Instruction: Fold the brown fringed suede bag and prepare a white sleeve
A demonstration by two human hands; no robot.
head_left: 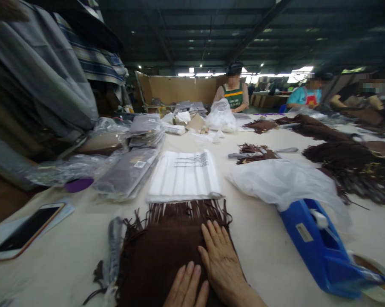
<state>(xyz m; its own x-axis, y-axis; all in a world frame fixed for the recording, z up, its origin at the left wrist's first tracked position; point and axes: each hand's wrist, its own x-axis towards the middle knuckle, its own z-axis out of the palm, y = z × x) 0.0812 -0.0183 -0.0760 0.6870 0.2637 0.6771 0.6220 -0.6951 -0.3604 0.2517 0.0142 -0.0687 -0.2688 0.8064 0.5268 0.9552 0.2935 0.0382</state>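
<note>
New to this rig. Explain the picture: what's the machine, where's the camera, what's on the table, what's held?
There's no machine, just a person's two bare hands. The single view comes from a camera on that person's head, looking forward and down. The left hand and right hand rest on a dark brown fringed cloth; neither grips it. Around it on the table are a white printed stack, grey bagged packs, a phone and a blue tape dispenser. Across the table is another person in a green apron.
</note>
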